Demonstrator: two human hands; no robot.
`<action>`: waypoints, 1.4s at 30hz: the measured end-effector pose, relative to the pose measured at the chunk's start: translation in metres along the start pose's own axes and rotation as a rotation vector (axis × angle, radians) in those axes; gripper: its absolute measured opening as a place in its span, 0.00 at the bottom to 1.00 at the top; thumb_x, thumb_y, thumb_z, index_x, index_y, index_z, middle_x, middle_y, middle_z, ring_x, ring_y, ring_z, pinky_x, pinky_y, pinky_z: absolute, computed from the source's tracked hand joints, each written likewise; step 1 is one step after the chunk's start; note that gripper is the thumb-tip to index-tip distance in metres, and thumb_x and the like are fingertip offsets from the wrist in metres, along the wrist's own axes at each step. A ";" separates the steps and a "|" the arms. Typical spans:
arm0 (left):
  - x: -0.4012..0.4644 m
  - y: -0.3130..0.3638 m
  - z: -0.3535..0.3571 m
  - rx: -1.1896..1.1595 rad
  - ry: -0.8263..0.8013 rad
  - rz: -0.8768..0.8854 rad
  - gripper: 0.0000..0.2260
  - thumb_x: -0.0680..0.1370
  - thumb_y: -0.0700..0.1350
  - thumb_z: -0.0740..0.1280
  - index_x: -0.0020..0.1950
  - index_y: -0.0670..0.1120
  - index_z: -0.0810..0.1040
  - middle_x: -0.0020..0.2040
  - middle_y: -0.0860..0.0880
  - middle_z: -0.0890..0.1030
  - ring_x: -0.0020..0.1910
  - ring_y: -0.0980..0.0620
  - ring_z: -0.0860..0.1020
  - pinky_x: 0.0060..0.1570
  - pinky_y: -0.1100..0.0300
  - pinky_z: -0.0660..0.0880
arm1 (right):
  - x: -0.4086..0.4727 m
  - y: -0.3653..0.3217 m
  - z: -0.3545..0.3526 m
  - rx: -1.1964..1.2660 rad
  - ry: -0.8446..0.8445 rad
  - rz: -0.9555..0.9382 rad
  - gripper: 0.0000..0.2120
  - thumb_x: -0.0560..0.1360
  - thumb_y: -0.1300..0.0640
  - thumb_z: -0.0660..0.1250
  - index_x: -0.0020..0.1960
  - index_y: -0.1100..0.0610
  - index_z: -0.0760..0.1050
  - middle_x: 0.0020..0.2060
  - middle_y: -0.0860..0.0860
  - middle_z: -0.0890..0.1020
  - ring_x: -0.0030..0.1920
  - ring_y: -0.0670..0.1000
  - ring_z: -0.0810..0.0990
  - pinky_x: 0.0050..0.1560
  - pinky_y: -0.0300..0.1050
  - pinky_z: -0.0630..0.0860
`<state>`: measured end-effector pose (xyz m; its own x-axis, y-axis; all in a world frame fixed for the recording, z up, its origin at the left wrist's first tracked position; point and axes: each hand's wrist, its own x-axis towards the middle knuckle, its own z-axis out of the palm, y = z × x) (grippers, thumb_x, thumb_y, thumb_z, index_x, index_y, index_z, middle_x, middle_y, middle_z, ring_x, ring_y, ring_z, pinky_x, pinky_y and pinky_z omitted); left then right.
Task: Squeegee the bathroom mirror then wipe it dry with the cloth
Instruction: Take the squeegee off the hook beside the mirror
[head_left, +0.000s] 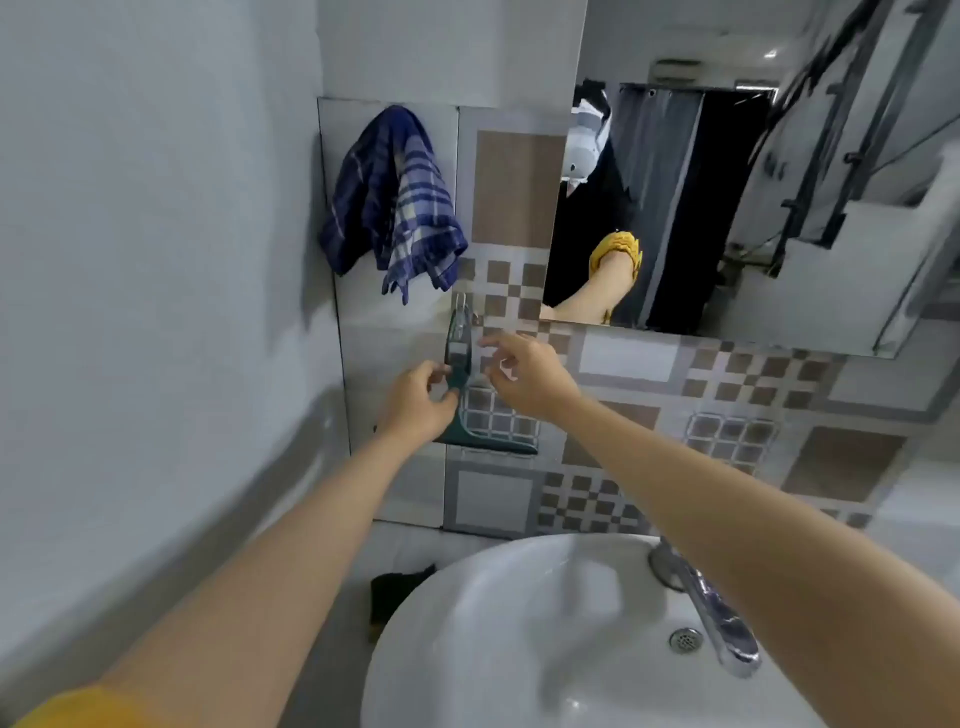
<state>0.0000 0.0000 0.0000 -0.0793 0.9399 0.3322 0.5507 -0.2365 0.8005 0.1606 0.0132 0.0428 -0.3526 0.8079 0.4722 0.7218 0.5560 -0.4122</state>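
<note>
A dark green squeegee hangs by its handle from a small wall hook on the tiled wall, blade at the bottom. My left hand closes its fingers around the squeegee's neck just above the blade. My right hand hovers beside the handle with fingers spread, holding nothing. A blue checked cloth hangs on the wall up and to the left of the squeegee. The mirror fills the upper right and reflects my arm and a yellow sleeve.
A white washbasin sits below my arms, with a chrome tap on its right and a drain. A plain wall closes in on the left. A dark object lies left of the basin.
</note>
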 end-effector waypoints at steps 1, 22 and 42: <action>0.004 -0.005 0.002 -0.038 0.000 -0.017 0.14 0.76 0.43 0.68 0.61 0.43 0.75 0.61 0.44 0.77 0.61 0.46 0.75 0.59 0.57 0.71 | 0.004 0.003 0.005 0.033 0.006 0.013 0.18 0.76 0.64 0.64 0.65 0.55 0.73 0.51 0.55 0.81 0.51 0.53 0.80 0.54 0.48 0.78; 0.000 -0.011 0.008 -0.439 0.088 0.031 0.10 0.73 0.34 0.68 0.50 0.47 0.76 0.47 0.54 0.79 0.47 0.57 0.78 0.39 0.72 0.75 | 0.029 -0.012 0.016 0.289 0.205 0.073 0.11 0.70 0.67 0.73 0.51 0.57 0.81 0.35 0.49 0.79 0.34 0.44 0.77 0.40 0.33 0.78; -0.045 0.137 -0.041 -0.467 -0.085 0.350 0.15 0.71 0.26 0.67 0.40 0.46 0.82 0.40 0.52 0.83 0.38 0.60 0.82 0.43 0.68 0.77 | -0.043 -0.044 -0.180 -0.739 0.371 -0.650 0.16 0.72 0.43 0.67 0.57 0.47 0.79 0.53 0.50 0.79 0.56 0.52 0.72 0.60 0.54 0.65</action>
<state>0.0452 -0.0843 0.1154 0.1185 0.7985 0.5902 0.1067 -0.6012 0.7919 0.2508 -0.0818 0.1807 -0.6880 0.2167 0.6926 0.6869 0.5023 0.5252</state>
